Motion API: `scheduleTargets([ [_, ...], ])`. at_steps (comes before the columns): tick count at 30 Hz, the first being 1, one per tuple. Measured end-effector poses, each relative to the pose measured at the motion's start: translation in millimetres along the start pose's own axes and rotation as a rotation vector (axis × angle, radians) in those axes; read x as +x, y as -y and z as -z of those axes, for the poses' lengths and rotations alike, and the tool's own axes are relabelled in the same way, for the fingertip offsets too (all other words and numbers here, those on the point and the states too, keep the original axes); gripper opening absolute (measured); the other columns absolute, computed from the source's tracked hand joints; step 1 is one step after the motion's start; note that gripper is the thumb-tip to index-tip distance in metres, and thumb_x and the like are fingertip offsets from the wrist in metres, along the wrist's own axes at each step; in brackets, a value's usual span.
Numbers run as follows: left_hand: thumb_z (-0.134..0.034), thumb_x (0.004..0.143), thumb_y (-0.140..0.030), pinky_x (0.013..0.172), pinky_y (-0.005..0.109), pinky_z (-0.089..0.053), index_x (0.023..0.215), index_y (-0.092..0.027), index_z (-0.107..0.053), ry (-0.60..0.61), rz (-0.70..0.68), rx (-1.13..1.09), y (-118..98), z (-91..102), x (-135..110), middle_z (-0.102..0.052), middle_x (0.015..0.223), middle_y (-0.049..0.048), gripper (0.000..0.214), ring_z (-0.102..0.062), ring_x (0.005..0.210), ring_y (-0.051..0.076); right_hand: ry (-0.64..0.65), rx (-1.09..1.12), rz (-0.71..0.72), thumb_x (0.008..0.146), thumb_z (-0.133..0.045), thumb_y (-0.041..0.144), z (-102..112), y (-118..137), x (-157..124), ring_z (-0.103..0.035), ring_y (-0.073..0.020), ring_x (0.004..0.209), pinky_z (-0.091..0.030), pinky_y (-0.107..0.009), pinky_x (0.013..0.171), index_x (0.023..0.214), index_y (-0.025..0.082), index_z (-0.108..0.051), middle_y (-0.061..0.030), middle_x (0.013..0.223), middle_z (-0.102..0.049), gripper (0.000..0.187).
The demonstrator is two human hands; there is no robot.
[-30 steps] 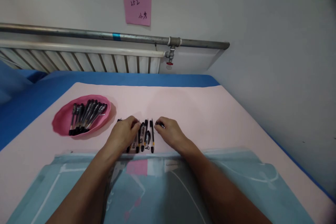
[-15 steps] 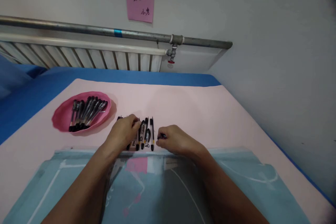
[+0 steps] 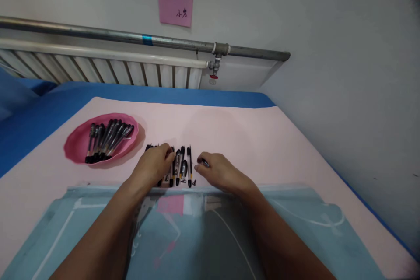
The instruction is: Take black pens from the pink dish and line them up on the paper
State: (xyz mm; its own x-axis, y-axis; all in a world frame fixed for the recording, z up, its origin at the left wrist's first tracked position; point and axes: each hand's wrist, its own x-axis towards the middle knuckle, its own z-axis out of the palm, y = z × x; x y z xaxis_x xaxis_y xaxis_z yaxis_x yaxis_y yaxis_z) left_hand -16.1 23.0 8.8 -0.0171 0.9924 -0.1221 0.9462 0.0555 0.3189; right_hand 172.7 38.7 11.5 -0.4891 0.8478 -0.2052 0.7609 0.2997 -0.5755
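Several uncapped black gel pens (image 3: 189, 166) lie side by side on the pink table, tips pointing away from me. Among them are loose black pen caps (image 3: 184, 169) and small metallic pieces (image 3: 194, 182). My left hand (image 3: 155, 162) rests over the left part of the row with curled fingers; it covers some pens, and what its fingertips hold is hidden. Just right of the row, my right hand (image 3: 215, 170) is closed around a small dark piece that looks like a pen cap (image 3: 205, 162), partly hidden by the fingers.
A pink scalloped basket (image 3: 74, 151) with several capped black pens stands on the left of the table (image 3: 249, 140). A blue patterned cloth (image 3: 295, 218) covers the near side. Behind are a radiator (image 3: 131, 72) and a metal pipe (image 3: 177, 43).
My right hand has risen slightly away from the table's near side. A small metallic piece now shows on the table below its fingers. My left hand has hardly moved.
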Motion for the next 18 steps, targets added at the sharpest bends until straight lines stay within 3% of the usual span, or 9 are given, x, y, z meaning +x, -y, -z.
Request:
scheduleTargets([
  [4, -0.038, 0.082, -0.033, 0.058, 0.028, -0.036, 0.084, -0.018, -0.060, -0.008, -0.012, 0.007, 1, -0.2, 1, -0.068, 0.078, 0.0079, 0.026, -0.061, 0.074, 0.023, -0.131, 0.026, -0.039, 0.078, -0.049, 0.024, -1, 1, 3, -0.053, -0.0166, 0.076, -0.036, -0.026, 0.064, 0.105, 0.013, -0.056, -0.0100, 0.093, -0.062, 0.030],
  [13, -0.039, 0.081, -0.034, 0.059, 0.027, -0.037, 0.085, -0.018, -0.061, -0.014, -0.002, -0.022, 3, -0.6, 2, -0.068, 0.079, 0.0078, 0.028, -0.061, 0.074, 0.022, -0.083, 0.015, -0.015, 0.070, -0.051, 0.010, -5, 2, 5, -0.051, -0.0135, 0.070, -0.034, -0.024, 0.061, 0.086, 0.015, -0.060, -0.0061, 0.083, -0.061, 0.019],
  [18, -0.040, 0.081, -0.033, 0.060, 0.025, -0.039, 0.088, -0.019, -0.062, -0.161, 0.078, -0.125, 18, 14.0, 2, -0.068, 0.076, 0.0046, 0.027, -0.061, 0.072, 0.019, -0.110, 0.025, 0.024, 0.072, -0.048, 0.011, -6, 0, 7, -0.051, -0.0126, 0.065, -0.033, -0.023, 0.059, 0.083, 0.016, -0.060, -0.0038, 0.076, -0.061, 0.016],
])
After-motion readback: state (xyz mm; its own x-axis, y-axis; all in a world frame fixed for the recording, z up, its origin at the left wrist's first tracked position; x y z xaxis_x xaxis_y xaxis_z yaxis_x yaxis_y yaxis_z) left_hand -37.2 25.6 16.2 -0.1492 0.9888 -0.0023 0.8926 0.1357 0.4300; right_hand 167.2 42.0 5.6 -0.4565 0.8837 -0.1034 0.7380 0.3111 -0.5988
